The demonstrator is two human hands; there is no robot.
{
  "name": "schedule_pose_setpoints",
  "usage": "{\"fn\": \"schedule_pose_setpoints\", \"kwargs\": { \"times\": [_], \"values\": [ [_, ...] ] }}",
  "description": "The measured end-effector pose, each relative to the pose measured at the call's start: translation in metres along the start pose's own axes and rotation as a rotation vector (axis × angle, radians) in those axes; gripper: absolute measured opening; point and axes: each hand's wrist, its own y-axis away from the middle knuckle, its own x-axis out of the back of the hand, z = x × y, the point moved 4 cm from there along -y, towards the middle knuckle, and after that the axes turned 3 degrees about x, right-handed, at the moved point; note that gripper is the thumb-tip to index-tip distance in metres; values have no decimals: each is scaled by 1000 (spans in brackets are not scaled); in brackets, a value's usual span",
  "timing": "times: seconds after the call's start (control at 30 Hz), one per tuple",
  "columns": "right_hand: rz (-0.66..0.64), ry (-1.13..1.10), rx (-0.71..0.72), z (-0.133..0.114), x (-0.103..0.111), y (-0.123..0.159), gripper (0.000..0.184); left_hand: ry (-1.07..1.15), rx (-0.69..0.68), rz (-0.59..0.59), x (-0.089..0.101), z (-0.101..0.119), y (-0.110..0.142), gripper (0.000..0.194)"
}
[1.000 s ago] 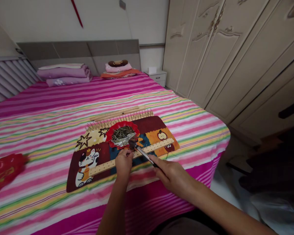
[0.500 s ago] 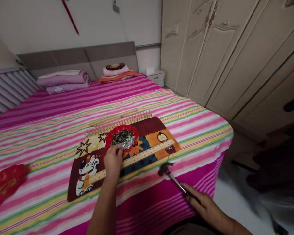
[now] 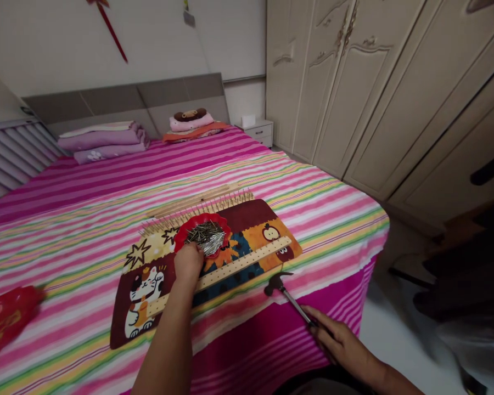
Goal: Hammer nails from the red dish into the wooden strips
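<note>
My left hand (image 3: 188,262) reaches to the near rim of a red scalloped dish (image 3: 226,226) heaped with metal nails (image 3: 208,235). Its fingers are curled together at the nails, their tips partly hidden. Under that forearm runs a pale wooden strip (image 3: 247,261) with rows of small holes, lying across a cartoon-printed mat (image 3: 253,213). My right hand (image 3: 337,340) is wrapped around the handle of a claw hammer (image 3: 291,299), whose dark head hangs just off the mat's near edge. Behind the dish, another wooden strip (image 3: 197,210) bristles with upright nails.
Beyond the nailed strip lie bare wooden strips (image 3: 189,201). A shiny red object (image 3: 8,318) with gold print rests at the left on the striped bedspread (image 3: 321,219). Folded bedding (image 3: 107,144) sits by the headboard (image 3: 177,96). A wardrobe (image 3: 366,99) stands at the right.
My left hand has gone slightly further into the dish, its fingers curling down at the nails. The right hand and hammer have barely moved. The whole view has shifted slightly.
</note>
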Motion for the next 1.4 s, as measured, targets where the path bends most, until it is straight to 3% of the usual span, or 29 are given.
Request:
{"fn": "schedule_pose_setpoints", "kwargs": {
  "times": [0.17, 0.27, 0.37, 0.43, 0.57, 0.7, 0.9, 1.13, 1.4],
  "values": [
    [3, -5, -15, -1, -1, 1, 48, -16, 29, -48, 0, 5, -2, 24],
    [-22, 14, -9, -2, 0, 0, 50, 50, 46, 12, 7, 2, -2, 24],
    [-65, 11, -50, 2, -3, 0, 56, 271, 43, 82, 17, -9, 1, 26],
    [-86, -7, -77, 6, -5, 0, 59, 534, 56, 71, 22, -19, 5, 26],
    [-82, -21, -71, 8, -6, 1, 59, 1120, 194, -141, 22, -33, 25, 24],
    [-95, 6, -67, 8, -5, 1, 59, 1394, 285, -344, 18, -34, 54, 33],
    [-71, 46, -27, 9, -3, 0, 56, 1473, 345, -414, -3, -36, 80, 44],
    [-70, 24, -46, 7, -5, 0, 56, 1465, 345, -206, -22, -29, 77, 44],
    [-100, 19, -72, 15, -6, 1, 58, 1436, 328, -140, -31, -10, 69, 40]
  ]
}}
